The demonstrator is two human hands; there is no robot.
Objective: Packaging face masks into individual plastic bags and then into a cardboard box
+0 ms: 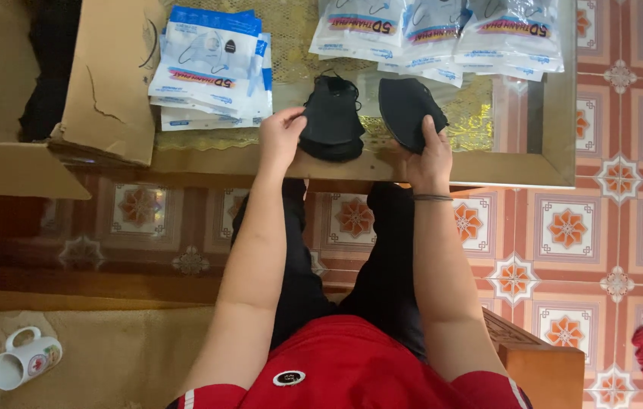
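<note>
My left hand [281,135] grips the left edge of a stack of black face masks [331,121] that rests near the front edge of the glass-topped table [518,163]. My right hand [427,155] holds a single black folded mask [406,110], thumb on its lower right edge, just right of the stack. Both hands sit at the table's front edge, with my arms reaching up from my lap.
A pile of flat white-and-blue mask packets [212,68] lies at the left on the table, and more packets [435,34] are spread along the back. An open cardboard box [113,76] stands at the far left. A white mug [22,360] sits at the lower left.
</note>
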